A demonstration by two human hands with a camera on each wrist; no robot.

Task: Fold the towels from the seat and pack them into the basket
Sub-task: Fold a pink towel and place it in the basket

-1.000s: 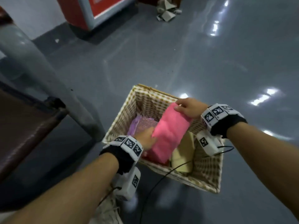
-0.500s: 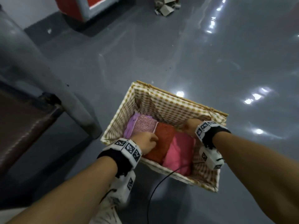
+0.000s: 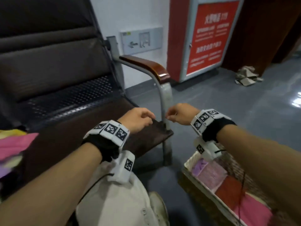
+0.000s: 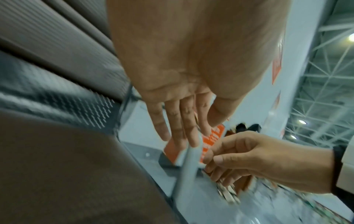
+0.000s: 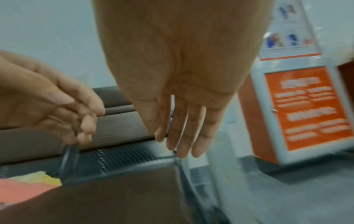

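A loose pile of pink, yellow and purple towels (image 3: 14,144) lies at the left end of the brown seat (image 3: 73,141); the right wrist view shows its edge (image 5: 25,186). The lined wicker basket (image 3: 190,165) stands on the floor at lower right. It holds folded towels in a row: purple (image 3: 199,166), mauve (image 3: 213,175), red (image 3: 228,190), pink (image 3: 254,212). My left hand (image 3: 138,118) hovers over the seat's right front corner, fingers relaxed and empty (image 4: 180,121). My right hand (image 3: 177,115) hangs beside it near the armrest post, also empty (image 5: 182,128).
The chair's grey armrest post (image 3: 164,98) with a wooden top (image 3: 146,64) stands between seat and basket. A red and white cabinet (image 3: 203,38) is against the wall behind. Crumpled cardboard (image 3: 247,75) lies on the grey floor. My knee in light trousers (image 3: 117,201) is below.
Both hands let go of the pink towel, now lying folded in the basket, and rose out to the seat's corner. My view swung from the basket up to the chair.
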